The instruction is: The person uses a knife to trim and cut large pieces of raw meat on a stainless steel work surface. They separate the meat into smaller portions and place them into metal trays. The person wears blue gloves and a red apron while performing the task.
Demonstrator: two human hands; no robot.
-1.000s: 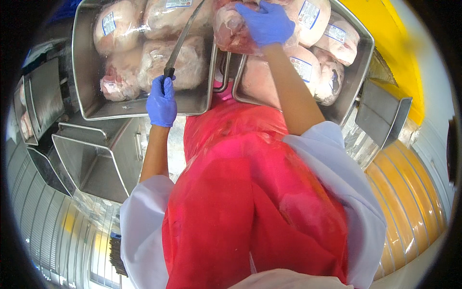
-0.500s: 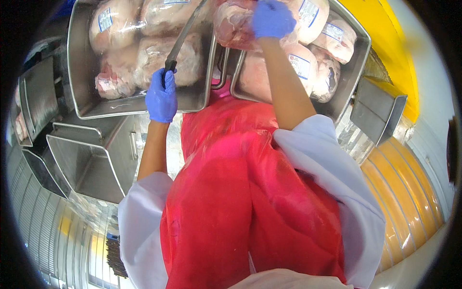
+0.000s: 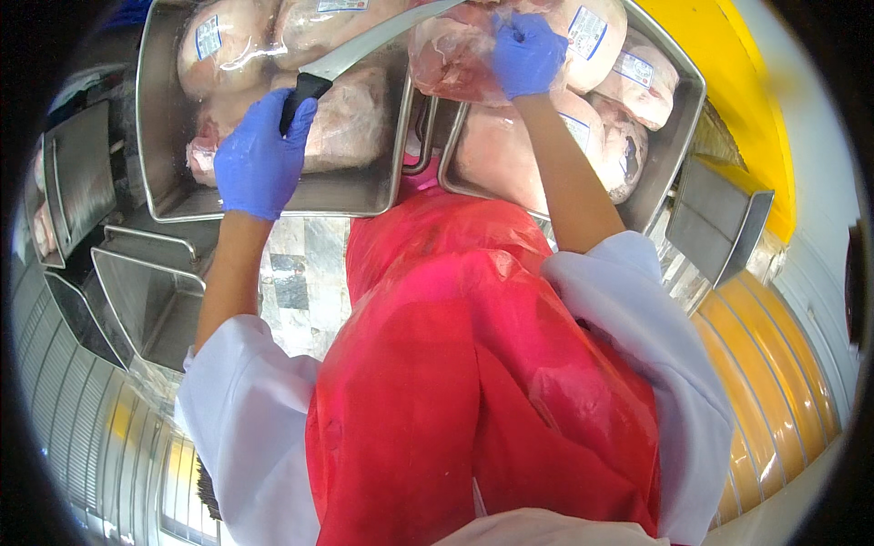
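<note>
My left hand [image 3: 259, 162], in a blue glove, is closed around the black handle of a knife [image 3: 369, 45]. Its long curved blade points up and to the right, over the left metal bin, and the tip reaches the piece of meat [image 3: 448, 62]. That piece is pinkish, in clear plastic, near the top of the view where the two bins meet. My right hand [image 3: 529, 56], also blue-gloved, is closed on the right side of this piece, the knuckles up. Just right of it lies a pale wrapped piece of meat [image 3: 596, 50] with a label.
The left metal bin [image 3: 355, 202] holds several large wrapped meat pieces. More labelled pieces fill the right metal bin [image 3: 678, 150]. Metal handles [image 3: 421, 136] stick out between the bins. Further metal bins [image 3: 150, 282] stand at the left, and a yellow surface [image 3: 742, 82] borders the right.
My left hand has moved left and nearer, and the knife has swung to a flatter slant, its tip now by the meat. My right hand has shifted slightly right and down, still on the meat.
</note>
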